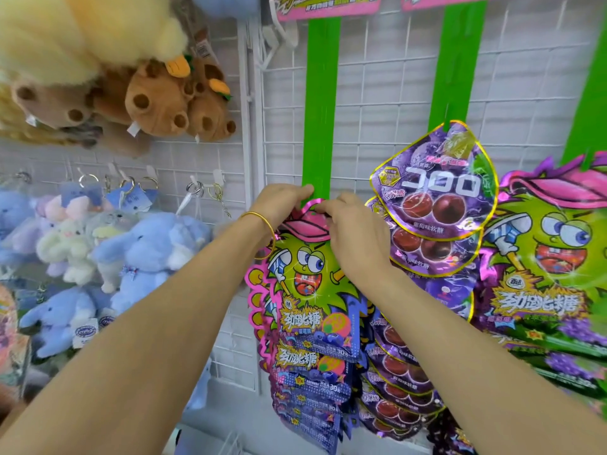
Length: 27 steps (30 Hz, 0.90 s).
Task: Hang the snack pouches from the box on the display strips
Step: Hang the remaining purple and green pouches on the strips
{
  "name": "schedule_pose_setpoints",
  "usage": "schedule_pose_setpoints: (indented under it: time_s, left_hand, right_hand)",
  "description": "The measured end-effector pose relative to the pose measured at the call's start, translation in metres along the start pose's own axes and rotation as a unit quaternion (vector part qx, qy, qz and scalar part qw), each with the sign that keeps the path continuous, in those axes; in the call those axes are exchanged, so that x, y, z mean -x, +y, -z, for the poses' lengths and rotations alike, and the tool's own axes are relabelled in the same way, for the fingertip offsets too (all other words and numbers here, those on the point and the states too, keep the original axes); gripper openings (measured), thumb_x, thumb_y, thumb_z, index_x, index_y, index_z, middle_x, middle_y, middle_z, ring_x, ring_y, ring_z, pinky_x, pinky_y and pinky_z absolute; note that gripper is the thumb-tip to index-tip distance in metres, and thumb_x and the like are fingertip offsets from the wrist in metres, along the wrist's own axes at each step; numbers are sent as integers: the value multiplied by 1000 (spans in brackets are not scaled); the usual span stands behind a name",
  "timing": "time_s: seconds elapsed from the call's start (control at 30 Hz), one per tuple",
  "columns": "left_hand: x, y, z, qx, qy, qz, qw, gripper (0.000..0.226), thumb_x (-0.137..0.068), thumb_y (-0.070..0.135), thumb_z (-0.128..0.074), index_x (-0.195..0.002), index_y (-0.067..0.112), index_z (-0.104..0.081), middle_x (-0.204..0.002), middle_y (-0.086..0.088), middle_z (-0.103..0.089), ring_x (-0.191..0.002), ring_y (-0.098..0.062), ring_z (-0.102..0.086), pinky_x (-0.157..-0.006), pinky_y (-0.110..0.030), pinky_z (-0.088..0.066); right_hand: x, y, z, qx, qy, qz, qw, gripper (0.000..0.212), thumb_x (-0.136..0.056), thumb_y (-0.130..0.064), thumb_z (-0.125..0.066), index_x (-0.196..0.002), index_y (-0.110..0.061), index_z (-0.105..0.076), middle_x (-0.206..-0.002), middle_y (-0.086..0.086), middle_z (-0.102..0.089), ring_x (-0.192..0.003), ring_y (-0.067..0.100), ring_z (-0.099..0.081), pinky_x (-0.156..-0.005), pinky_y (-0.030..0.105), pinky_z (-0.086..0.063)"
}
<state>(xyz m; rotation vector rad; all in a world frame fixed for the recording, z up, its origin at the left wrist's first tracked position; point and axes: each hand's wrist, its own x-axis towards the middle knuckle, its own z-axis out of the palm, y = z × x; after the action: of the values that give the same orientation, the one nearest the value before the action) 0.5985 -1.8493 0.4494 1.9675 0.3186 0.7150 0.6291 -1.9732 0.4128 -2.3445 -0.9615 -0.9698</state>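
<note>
- White wire grid panel: stands behind both hands and rises well above them; everything listed below hangs from it or from the panel beside it.
- Three green display strips: the left strip runs straight down to the hands; the middle strip and the right strip lie to the right of the right hand.
- Plush toys: brown ones hang above and to the left of the left hand; blue and pastel ones hang on hooks to the left of the left forearm.
- Purple grape pouches: stacked down the middle strip, just beside the right hand and partly hidden by the right forearm.
- Green monster pouches: on the right strip, well to the right of the right hand.
- Snack pouch in hand: green monster print, pink cap at top; it hangs directly beneath the hands, its top edge against the foot of the bare left strip. More pouches of the same kind overlap below it.
- Left hand: fingers curled over the pouch's top left edge, fingertips touching the strip.
- Right hand: pinching the pouch's top edge beside the left hand.
- Gold bangle: on the left wrist.
- Whether the pouch is already hooked cannot be told; the fingers cover the spot.
</note>
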Motion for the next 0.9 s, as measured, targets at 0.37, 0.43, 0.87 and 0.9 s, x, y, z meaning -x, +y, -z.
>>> schedule_pose_setpoints:
  time_s: [0.37, 0.43, 0.87, 0.9]
  left_hand:
    - [29, -55, -3, 1, 28, -105, 994, 38, -86, 1, -54, -122, 10, -50, -103, -6, -57, -88, -10, -55, -85, -18, -46]
    - [32, -62, -2, -23, 54, -143, 988, 45, -83, -4, -53, -125, 9, -48, -112, -3, -56, -101, -10, -53, -91, -12, -42]
    - [222, -178, -103, 19, -37, -45, 998, 38, -79, -1, -50, -93, 34, -57, -97, 13, -60, -87, 2, -56, -69, -5, -40]
    - [227, -186, -113, -7, -72, -31, 997, 40, -80, -4, -51, -92, 34, -57, -95, 14, -60, -85, 4, -55, -68, -4, -38]
  right_hand:
    - [15, 1, 1, -73, -55, -26, 995, 20, -92, -19, -54, -107, -10, -44, -106, 11, -57, -98, 33, -55, -76, 42, -46]
    - [16, 2, 3, -55, -40, -15, 998, 18, -92, -14, -52, -108, -9, -44, -109, 11, -54, -100, 33, -53, -75, 41, -45]
    - [271, 101, -44, -198, -139, -149, 959, 19, -85, -2, -56, -98, -15, -57, -93, -8, -51, -83, 13, -58, -70, 27, -46]
    - [298, 115, -60, -185, -199, -200, 941, 20, -84, -1, -56, -99, -14, -57, -92, -6, -52, -84, 16, -60, -73, 29, -45]
